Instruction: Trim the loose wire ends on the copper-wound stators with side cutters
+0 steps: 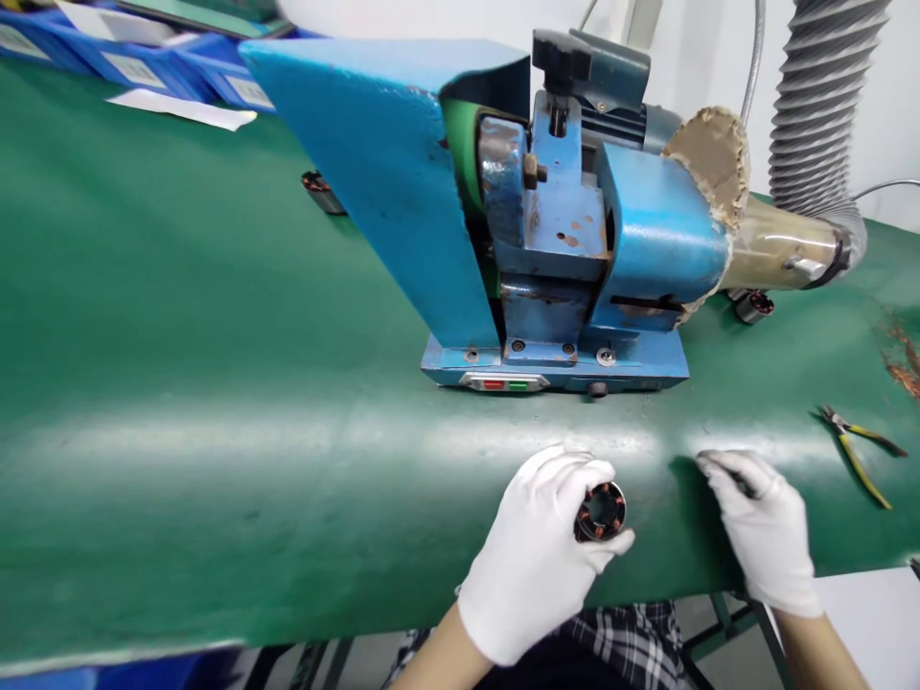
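My left hand (pixel 542 546), in a white glove, grips a small round motor stator (pixel 601 512) between thumb and fingers. The stator's open end faces up toward me, with copper windings showing around a dark centre hole. To the right, my right hand (pixel 762 522), also gloved in white, hovers just over or rests on the green table (pixel 216 498), its fingers curled in and pinched together. Whatever may be between those fingertips is hidden. Beyond both hands stands a blue belt grinding machine (pixel 553 278) with a red and a green button (pixel 517 386) on its base.
Yellow-handled cutting pliers (pixel 859 455) lie right of my right hand. Another stator (pixel 754 307) sits behind the machine's right side, and one (pixel 325 193) behind its left guard. A grey ribbed hose (pixel 823 105) joins the machine. Blue bins (pixel 150 62) line the back left.
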`<state>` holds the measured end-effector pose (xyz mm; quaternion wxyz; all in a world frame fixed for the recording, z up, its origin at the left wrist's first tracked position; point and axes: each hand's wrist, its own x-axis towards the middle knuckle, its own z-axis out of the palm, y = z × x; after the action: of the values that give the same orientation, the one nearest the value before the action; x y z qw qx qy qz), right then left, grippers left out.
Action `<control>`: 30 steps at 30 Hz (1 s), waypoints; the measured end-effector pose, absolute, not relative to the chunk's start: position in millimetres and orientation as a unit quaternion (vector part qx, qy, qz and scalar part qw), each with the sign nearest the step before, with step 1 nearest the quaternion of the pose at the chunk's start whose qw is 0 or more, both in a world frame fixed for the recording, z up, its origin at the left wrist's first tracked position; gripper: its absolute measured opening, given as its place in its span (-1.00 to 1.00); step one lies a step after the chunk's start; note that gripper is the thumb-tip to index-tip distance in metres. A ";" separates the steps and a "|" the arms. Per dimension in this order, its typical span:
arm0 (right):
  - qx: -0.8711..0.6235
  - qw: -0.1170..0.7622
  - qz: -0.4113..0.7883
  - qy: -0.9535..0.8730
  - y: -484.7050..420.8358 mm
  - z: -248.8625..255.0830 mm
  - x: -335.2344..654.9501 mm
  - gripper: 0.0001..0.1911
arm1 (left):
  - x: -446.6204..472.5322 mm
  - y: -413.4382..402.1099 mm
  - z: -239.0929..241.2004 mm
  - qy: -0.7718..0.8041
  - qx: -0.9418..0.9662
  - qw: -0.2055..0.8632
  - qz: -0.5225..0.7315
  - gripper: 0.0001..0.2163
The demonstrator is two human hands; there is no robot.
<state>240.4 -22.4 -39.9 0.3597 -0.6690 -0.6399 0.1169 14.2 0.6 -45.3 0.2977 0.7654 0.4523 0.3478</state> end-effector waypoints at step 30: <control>-0.481 0.254 0.064 -0.837 -63.6 -23.0 205.0 -0.51 | 13.3 -19.4 -5.7 0.378 0.865 0.194 0.266 -0.16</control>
<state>205.0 -63.6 -23.0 0.2543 -0.4809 -0.8366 0.0641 13.3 -19.4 -5.7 0.1941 0.8652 0.3782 0.2657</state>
